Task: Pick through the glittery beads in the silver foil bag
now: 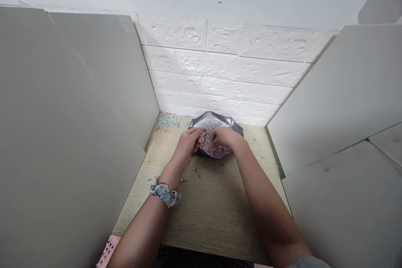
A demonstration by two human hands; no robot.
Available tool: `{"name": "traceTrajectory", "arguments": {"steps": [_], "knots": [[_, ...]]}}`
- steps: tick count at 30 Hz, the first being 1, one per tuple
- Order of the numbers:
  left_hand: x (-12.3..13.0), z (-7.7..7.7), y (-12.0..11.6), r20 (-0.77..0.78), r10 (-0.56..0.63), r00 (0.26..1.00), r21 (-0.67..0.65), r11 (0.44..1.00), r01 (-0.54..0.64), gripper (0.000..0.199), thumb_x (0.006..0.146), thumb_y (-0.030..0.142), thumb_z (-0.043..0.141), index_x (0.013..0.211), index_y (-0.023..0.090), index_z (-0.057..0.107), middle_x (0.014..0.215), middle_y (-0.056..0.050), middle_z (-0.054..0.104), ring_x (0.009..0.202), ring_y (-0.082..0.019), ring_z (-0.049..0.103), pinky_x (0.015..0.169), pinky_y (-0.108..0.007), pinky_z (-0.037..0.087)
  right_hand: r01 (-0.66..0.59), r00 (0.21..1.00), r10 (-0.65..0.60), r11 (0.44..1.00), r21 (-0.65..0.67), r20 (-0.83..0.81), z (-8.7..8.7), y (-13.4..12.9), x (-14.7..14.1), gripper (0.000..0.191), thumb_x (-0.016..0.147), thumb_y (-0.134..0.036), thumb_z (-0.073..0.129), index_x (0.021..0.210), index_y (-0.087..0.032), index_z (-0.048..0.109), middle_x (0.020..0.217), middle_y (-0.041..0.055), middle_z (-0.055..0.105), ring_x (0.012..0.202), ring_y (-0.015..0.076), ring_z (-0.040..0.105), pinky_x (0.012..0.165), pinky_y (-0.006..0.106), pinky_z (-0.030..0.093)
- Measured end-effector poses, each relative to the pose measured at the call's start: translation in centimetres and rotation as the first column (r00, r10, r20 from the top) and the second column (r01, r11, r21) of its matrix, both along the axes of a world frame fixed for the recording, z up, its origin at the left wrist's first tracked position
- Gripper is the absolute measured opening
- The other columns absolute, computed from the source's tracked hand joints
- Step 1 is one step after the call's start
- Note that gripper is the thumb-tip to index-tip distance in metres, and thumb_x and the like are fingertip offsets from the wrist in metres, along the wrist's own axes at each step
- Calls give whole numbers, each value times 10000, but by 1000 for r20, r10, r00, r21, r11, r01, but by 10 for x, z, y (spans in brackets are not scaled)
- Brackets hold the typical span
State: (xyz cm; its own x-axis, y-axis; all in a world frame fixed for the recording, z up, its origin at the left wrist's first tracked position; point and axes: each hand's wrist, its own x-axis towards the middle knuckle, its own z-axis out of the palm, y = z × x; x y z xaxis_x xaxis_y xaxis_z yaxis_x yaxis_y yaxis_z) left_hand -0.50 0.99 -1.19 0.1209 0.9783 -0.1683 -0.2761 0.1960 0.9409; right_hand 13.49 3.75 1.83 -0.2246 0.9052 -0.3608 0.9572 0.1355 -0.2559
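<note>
A silver foil bag (212, 121) lies open on the wooden tabletop (207, 205), with a heap of small pink and pale beads (210, 147) spilling from it. My left hand (188, 142) and my right hand (223, 136) meet over the heap, fingertips pinched together close to one another. Whatever sits between the fingers is too small to make out. A blue and cream scrunchie (164, 192) rings my left wrist.
A scatter of pale blue-green beads (167, 121) lies at the table's far left corner. Grey panels stand at the left (69, 125) and right (339, 100); a white brick-pattern wall (226, 71) closes the back. A pink perforated basket corner (107, 252) shows below the front edge.
</note>
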Motion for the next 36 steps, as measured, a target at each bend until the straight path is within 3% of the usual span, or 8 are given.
{"name": "traceTrajectory", "arguments": {"steps": [3, 6, 9, 11, 16, 20, 28, 36], "knots": [[0, 0, -1, -3, -9, 1000, 17, 1000, 9, 297, 635, 392, 652, 777, 133, 619, 443, 79, 378, 367, -19, 256, 369, -165, 123, -47, 997, 51, 997, -62, 61, -3, -4, -13, 36, 676, -182, 643, 700, -159, 657, 762, 85, 637, 695, 204, 596, 594, 289, 436], [0, 1, -1, -1, -9, 1000, 25, 1000, 9, 283, 634, 379, 651, 766, 131, 616, 431, 91, 332, 366, -19, 222, 372, -173, 112, -76, 989, 83, 995, -61, 119, -13, 0, -20, 166, 641, -229, 706, 785, -148, 685, 851, 123, 651, 801, 249, 623, 670, 318, 480], [1, 2, -2, -1, -3, 1000, 24, 1000, 3, 264, 634, 365, 648, 753, 132, 610, 430, 99, 290, 369, -20, 202, 373, -176, 108, 5, 991, -2, 1000, -24, 133, -27, 9, -17, 309, 595, -210, 741, 894, -150, 695, 925, 137, 659, 874, 271, 629, 723, 321, 499], [1, 2, -2, -10, 0, 1000, 22, 1000, 0, 259, 641, 363, 639, 753, 133, 604, 434, 101, 276, 371, -20, 199, 372, -176, 104, 84, 987, -89, 996, 44, 132, -31, 13, -12, 329, 660, -152, 676, 989, -146, 680, 996, 149, 654, 929, 270, 622, 762, 321, 498], [0, 1, -2, -23, -7, 1000, 24, 1000, 7, 245, 651, 362, 624, 745, 139, 591, 449, 99, 262, 366, -20, 192, 367, -179, 87, 188, 969, -208, 971, 150, 131, -26, 11, -1, 369, 804, -47, 429, 1111, -92, 629, 1134, 194, 600, 1023, 278, 592, 798, 343, 481], [0, 0, -1, -24, 1, 1000, 33, 999, -1, 213, 649, 340, 619, 724, 146, 576, 450, 102, 242, 363, -21, 174, 360, -181, 93, 156, 982, -168, 978, 137, 83, -24, 11, -1, 341, 791, -59, 454, 1065, -106, 652, 1082, 184, 622, 1016, 282, 592, 798, 343, 472], [0, -1, -1, -28, -4, 1000, 34, 999, 5, 216, 664, 346, 600, 747, 149, 567, 449, 108, 214, 366, -26, 152, 361, -182, 81, 100, 995, -100, 994, 36, -12, -27, 11, -3, 140, 690, -84, 589, 773, -131, 692, 766, 126, 649, 789, 251, 622, 717, 341, 476], [0, 1, -1, -33, 0, 999, 31, 1000, 1, 206, 656, 341, 599, 732, 154, 558, 447, 109, 212, 366, -29, 139, 361, -189, 71, 51, 998, -51, 998, 24, 32, -29, 13, -1, 150, 645, -36, 583, 666, -153, 675, 652, 97, 625, 773, 246, 623, 701, 324, 478]]}}
